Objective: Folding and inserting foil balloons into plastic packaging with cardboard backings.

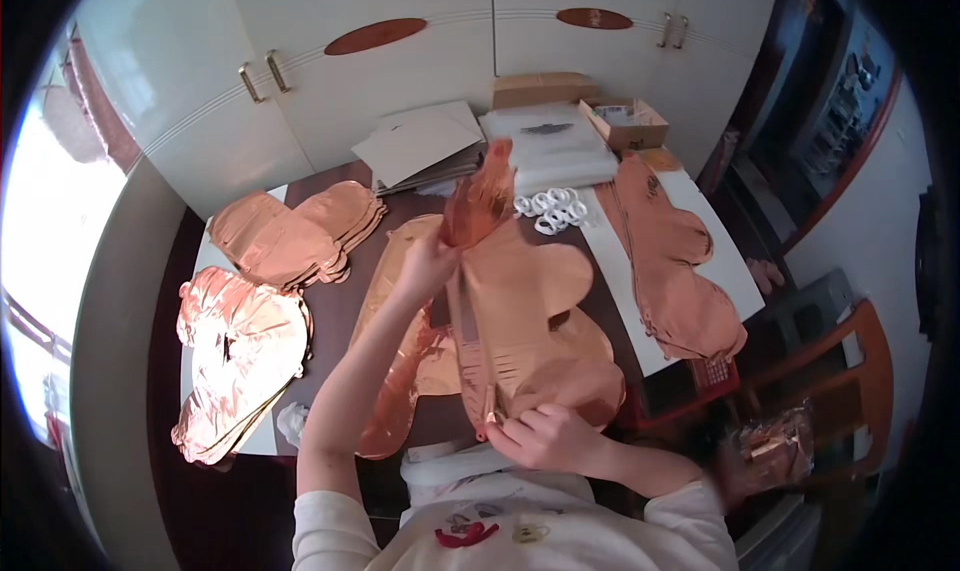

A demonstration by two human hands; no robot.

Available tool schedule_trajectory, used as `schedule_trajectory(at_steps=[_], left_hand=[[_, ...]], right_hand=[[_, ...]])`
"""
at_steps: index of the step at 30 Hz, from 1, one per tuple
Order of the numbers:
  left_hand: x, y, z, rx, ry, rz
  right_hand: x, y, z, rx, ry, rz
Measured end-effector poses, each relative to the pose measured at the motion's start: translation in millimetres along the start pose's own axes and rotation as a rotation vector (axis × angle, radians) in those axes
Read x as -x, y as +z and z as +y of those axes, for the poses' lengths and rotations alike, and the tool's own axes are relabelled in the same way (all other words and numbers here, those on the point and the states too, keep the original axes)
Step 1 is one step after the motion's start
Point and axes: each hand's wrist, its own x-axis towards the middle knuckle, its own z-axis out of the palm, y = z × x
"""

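Observation:
Flat copper-coloured foil balloons lie in front of me in the middle of the table. My left hand (430,264) is closed round the upper part of a foil balloon (487,193), whose gathered, see-through end stands up beyond the fingers. Close to my body, my right hand (540,437) pinches the near edge of the foil, its fingertips pressed together. Beneath and to the right spreads a smoother, rounded foil balloon (530,291). A shinier, wrinkled foil piece (388,421) hangs toward the table's near edge, beside my left forearm. Where the layers part is hard to tell.
Stacks of foil balloons lie at far left (285,233), near left (245,336) and right (672,271). White ribbon rolls (552,211), clear plastic bags (550,146), cardboard sheets (420,149) and an open box (630,129) stand toward the back. A wooden chair (870,371) is at right.

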Motion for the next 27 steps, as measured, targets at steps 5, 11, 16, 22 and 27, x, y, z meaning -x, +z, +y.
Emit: schedule_trajectory(at_steps=[5, 11, 16, 22, 27], left_hand=[[26.7, -22.2, -26.0, -0.334, -0.147, 0.141], [30.6, -31.6, -30.1, -0.652, -0.287, 0.129], [36.3, -33.4, -6.5, -0.636, -0.356, 0.096], [75.2, -27.7, -14.7, -0.727, 0.119, 0.118], [94.9, -19.1, -4.6, -0.840, 0.055, -0.134]], right_hand=[[-13.9, 42.4, -9.4, -0.047, 0.002, -0.020], [-22.6, 44.1, -6.1, -0.208, -0.004, -0.094], [-9.1, 47.0, 29.2, -0.417, 0.181, -0.119], [8.2, 44.9, 93.2, -0.447, 0.469, -0.099], [18.6, 51.6, 110.9, -0.470, 0.487, -0.193]])
